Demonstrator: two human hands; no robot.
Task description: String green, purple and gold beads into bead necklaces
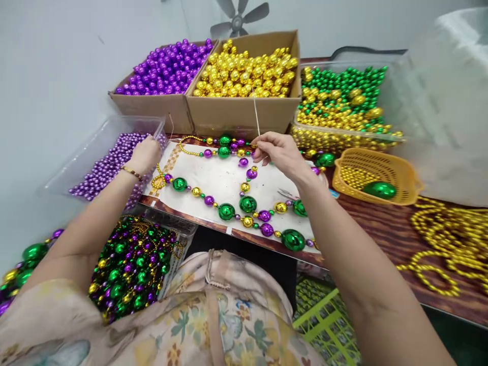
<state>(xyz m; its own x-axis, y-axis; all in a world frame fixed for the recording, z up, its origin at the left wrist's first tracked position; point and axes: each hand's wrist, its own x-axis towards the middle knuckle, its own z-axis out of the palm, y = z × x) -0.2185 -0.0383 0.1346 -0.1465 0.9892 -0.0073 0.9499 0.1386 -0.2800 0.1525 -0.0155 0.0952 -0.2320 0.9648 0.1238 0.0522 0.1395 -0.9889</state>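
My right hand pinches a thin white cord, which stretches upward in front of the gold-ball carton. Under that hand a strand of purple, gold and green beads runs down across the white work mat. A longer bead necklace lies curved over the mat. My left hand is at the right side of a clear bin of small purple beads. Its fingers are closed together, and whatever they hold is too small or hidden to make out.
Behind the mat stand cartons of purple balls and gold balls. Right of them are a clear bin of green and gold beads, an orange basket and gold bead strings. Finished-looking necklaces fill a crate below left.
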